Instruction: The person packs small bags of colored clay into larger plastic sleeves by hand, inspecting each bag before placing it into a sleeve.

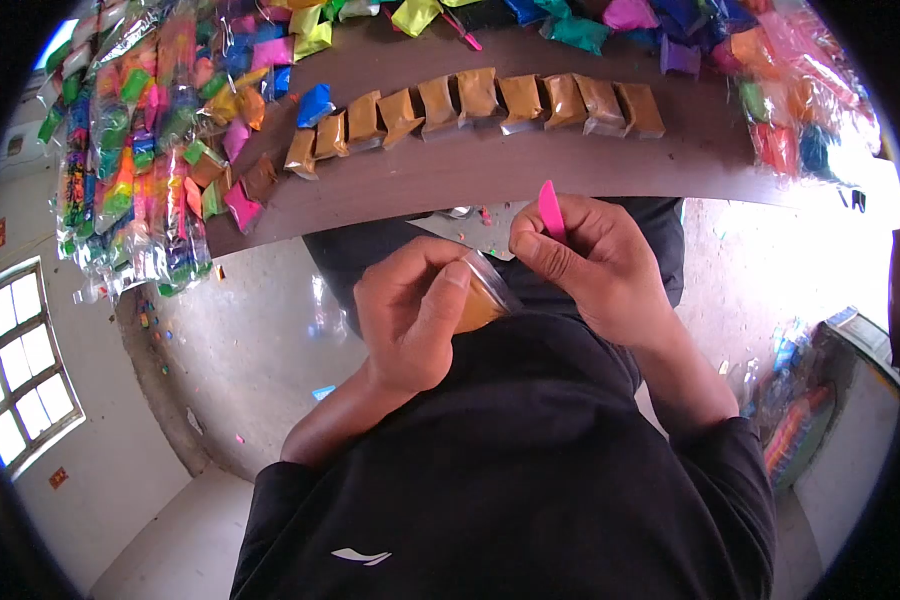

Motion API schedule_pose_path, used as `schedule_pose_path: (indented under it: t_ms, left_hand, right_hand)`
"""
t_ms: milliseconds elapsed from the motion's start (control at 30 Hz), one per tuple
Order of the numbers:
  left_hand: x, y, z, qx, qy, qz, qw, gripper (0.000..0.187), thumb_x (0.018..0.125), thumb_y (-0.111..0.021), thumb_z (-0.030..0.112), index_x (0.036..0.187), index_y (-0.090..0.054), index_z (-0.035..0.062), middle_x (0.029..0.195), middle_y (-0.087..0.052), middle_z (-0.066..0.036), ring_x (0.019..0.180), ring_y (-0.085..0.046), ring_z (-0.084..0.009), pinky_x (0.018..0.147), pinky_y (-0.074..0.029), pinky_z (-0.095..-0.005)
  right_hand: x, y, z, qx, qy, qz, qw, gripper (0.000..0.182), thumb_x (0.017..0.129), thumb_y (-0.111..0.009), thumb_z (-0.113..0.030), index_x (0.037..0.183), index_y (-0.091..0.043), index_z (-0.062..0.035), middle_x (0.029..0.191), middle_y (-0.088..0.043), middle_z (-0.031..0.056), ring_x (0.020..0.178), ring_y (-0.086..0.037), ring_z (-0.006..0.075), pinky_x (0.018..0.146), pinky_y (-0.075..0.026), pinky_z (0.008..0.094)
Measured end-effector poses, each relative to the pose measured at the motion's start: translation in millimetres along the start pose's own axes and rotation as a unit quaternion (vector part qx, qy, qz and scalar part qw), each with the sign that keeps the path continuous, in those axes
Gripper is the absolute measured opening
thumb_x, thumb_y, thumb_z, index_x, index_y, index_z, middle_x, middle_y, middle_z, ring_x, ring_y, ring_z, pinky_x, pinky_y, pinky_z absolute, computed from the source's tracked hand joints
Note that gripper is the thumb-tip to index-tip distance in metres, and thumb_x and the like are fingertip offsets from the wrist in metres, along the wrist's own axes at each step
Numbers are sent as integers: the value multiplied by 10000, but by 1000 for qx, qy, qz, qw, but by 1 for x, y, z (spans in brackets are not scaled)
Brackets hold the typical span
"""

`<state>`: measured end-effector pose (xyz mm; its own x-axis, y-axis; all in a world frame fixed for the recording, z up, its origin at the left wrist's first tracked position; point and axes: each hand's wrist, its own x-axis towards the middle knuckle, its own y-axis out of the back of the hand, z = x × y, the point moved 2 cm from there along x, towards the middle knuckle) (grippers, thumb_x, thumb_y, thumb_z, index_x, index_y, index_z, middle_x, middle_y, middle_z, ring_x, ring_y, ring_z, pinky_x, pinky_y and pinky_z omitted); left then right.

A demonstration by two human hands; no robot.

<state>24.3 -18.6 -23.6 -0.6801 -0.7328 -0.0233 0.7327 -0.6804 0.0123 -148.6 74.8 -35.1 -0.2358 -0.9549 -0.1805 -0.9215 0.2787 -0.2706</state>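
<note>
Open gap between packet (478,306) and tool (550,213) near table edge (360,208).

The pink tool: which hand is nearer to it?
Right. The right hand holds the pink tool; the left hand is apart, to its left, holding a brown packet.

You have a paned window (28,363) in the wall (120,430) at your left, and colourful packets (142,145) heaped on the table (420,175)

Pink tool (550,212) (slim), tan packet (478,306)
</note>
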Motion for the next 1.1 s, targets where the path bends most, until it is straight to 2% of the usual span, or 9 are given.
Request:
schedule_pose_path:
  t_ms: [167,267,533,633,700,800,867,1000,1100]
  left_hand:
    - [1,4,-2,16,6,-1,1000,204,996,-521,107,958,-650,-47,850,-702,-91,741,-652,-98,691,-518,-240]
    - [1,2,-2,-64,54,16,996,163,1009,-556,72,961,-661,-43,871,-679,-23,783,-561,-36,703,-432,-206]
    - [4,5,-7,-125,77,39,988,179,1017,-536,90,967,-660,-29,911,-704,-46,816,-625,-58,739,-482,-218]
    - [6,9,-10,-143,97,43,984,197,1000,-544,136,993,-657,-26,871,-701,-73,771,-659,-111,694,-516,-249]
    - [7,10,-13,-152,115,45,981,232,985,-551,180,1012,-655,-26,842,-701,-101,724,-684,-161,655,-545,-284]
    - [7,6,-18,-135,128,27,982,234,997,-530,162,1103,-637,-17,902,-694,-76,751,-665,-129,671,-532,-260]
    - [7,4,-24,-162,112,-40,980,167,1009,-597,55,1148,-616,-34,979,-658,-22,861,-608,-46,752,-493,-200]
    - [11,-2,-16,-129,101,-48,985,343,943,-729,7,1248,-578,-38,1134,-632,-47,1035,-612,-83,889,-517,-240]
    - [10,-2,-23,-196,123,-20,973,364,933,-747,13,1257,-589,-30,1161,-648,-67,1075,-639,-122,946,-536,-274]
  right_hand:
    - [0,3,-1,14,-27,3,1000,203,1031,-665,-212,929,-651,-37,776,-511,-92,680,-407,8,589,-329,203]
    - [0,3,-1,30,-40,4,999,198,1031,-663,-206,928,-635,-40,789,-504,-83,687,-397,16,599,-311,203]
    - [-3,12,6,21,-40,32,998,228,1043,-644,-225,909,-662,-42,718,-493,-102,638,-403,7,552,-320,212]
    - [-3,24,14,40,34,115,992,201,1025,-671,-210,954,-681,-22,716,-517,-87,640,-420,12,564,-350,207]
    - [-2,25,13,-175,60,177,967,206,993,-719,-201,1040,-701,-1,766,-577,-59,665,-464,18,591,-392,203]
    - [-8,8,15,-59,16,101,993,249,956,-759,-169,1121,-702,8,859,-643,-23,719,-525,27,628,-431,207]
    - [-5,-6,20,42,-14,24,999,209,956,-752,-154,1072,-710,14,857,-651,-22,735,-543,35,651,-442,211]
    - [0,-1,23,34,-36,64,997,147,972,-725,-129,920,-709,8,794,-637,-31,732,-548,44,661,-447,215]
    - [0,4,26,20,-32,84,996,152,983,-714,-133,922,-697,6,789,-632,-31,730,-541,40,660,-443,215]
